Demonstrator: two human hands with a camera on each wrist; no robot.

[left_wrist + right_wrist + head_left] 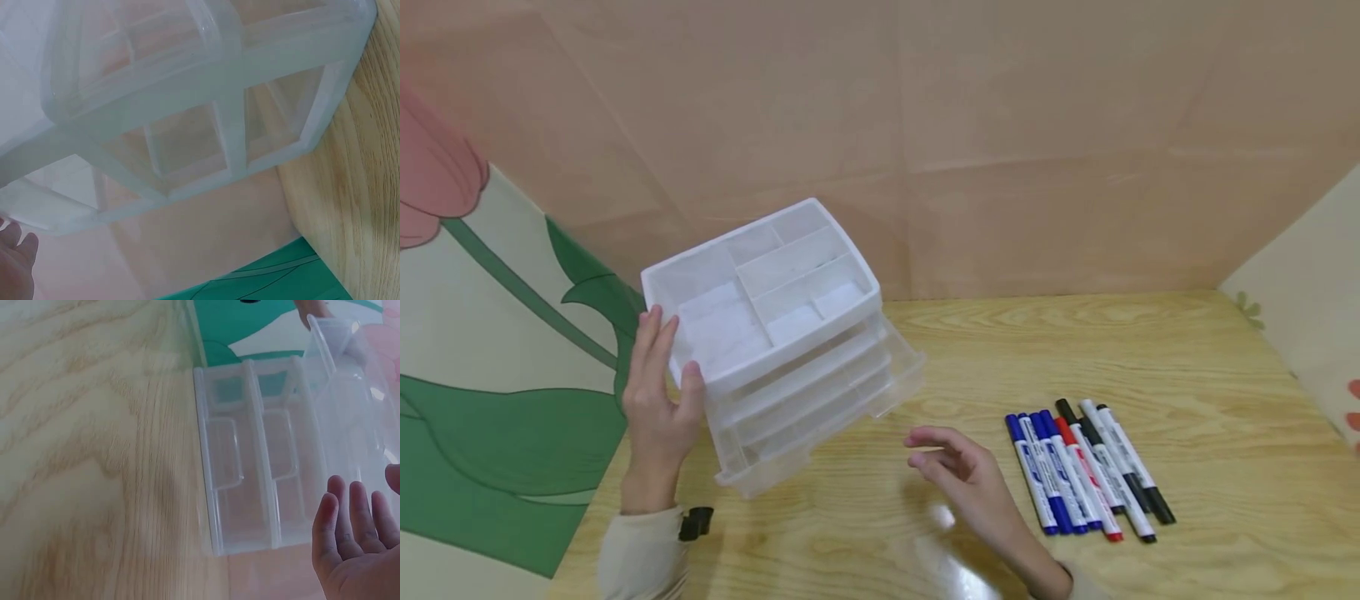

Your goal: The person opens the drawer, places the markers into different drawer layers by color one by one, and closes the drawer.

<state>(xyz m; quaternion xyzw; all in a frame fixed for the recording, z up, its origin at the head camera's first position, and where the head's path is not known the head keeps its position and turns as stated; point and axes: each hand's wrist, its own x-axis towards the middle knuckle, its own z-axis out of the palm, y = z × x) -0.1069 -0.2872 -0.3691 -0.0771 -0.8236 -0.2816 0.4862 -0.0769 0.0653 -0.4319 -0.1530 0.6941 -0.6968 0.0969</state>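
One translucent plastic drawer unit [790, 348] occupies the left part of my worktop [1225, 400], set at an angle to the peach covering [1000, 167] behind it. Its divided top tray [718, 325] faces up, the uppermost drawer [820, 404] juts forward, and the lower drawers [228, 450] appear pushed in. My left hand [661, 408] bears on the unit's left edge, fingers nearly straight along the side and thumb by the near corner; I find a steadying touch, with no firm grip evident. My right hand [958, 479] is in front of the unit, fingers apart and loosely bent, holding nothing and not touching the plastic. The markers [1086, 471] lie side by side on the worktop to the right, near my right forearm. Principal risk, in my judgement: the extended drawer puts weight ahead of the body, so a downward press on its front could tip the unit or strain the drawer's supports; drawn further, it might come out altogether. Whether any stop exists, I cannot tell. Secondary risk: with so light a left-hand contact, a one-sided push or pull could swivel the unit on the smooth surface. Lastly, a backward sweep of my right forearm could catch the markers and set them rolling.
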